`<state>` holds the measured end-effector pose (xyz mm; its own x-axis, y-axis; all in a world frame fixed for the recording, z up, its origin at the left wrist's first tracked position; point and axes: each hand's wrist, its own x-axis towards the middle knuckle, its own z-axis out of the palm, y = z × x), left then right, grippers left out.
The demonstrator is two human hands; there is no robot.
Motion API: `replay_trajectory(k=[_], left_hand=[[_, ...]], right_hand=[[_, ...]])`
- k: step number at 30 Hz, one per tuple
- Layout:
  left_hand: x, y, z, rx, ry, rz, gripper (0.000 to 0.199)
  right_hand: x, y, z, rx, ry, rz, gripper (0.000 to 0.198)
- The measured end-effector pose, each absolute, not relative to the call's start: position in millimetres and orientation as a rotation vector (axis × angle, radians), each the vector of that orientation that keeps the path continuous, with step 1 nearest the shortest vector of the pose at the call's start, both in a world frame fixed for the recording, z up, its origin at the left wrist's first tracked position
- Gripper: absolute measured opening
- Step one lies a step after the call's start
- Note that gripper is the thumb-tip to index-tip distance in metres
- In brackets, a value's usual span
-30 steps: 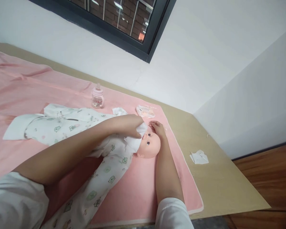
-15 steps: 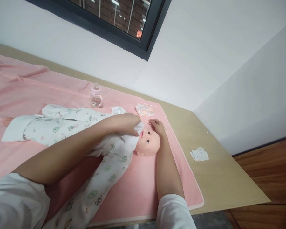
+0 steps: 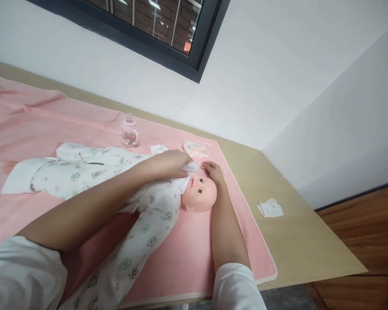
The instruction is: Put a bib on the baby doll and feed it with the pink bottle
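A baby doll [image 3: 202, 196] lies on its back on a pink blanket [image 3: 187, 254], dressed in white printed pyjamas [image 3: 150, 215]. My left arm reaches across the doll's body. At the doll's cheek and chin, my left hand [image 3: 177, 162] pinches a thin white tissue [image 3: 192, 167]; its fingertips are partly hidden. Beyond the top of the doll's head, my right forearm lies alongside. My right hand [image 3: 213, 170] rests near the far side of the face, its fingers loosely bent and apart, with nothing visible in them.
A pink-capped baby bottle [image 3: 129, 132] stands on the blanket behind the doll. Near the far corner lies a clear plastic packet [image 3: 196, 149]. A crumpled white tissue [image 3: 270, 208] is on the bare tabletop [image 3: 297, 241] at right. A wall and window [image 3: 198, 73] border the far side.
My left hand has shifted slightly up and away from the doll's mouth, and the tissue has lifted with it. My right hand stays in place.
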<state>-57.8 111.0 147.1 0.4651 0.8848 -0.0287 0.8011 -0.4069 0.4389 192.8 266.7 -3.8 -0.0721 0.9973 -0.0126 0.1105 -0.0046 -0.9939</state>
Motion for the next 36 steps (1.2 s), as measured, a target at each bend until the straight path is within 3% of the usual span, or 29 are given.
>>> replay_trajectory(k=[14,36], left_hand=[[-57,117,141,2.413,1.474,0.384,0.022],[-49,102,151,2.437,1.459,0.190,0.022]], right_hand=[[190,264,0,-1.282,-1.326,1.214,0.010],[193,266,-5,-1.277,-1.367,1.206,0.012]])
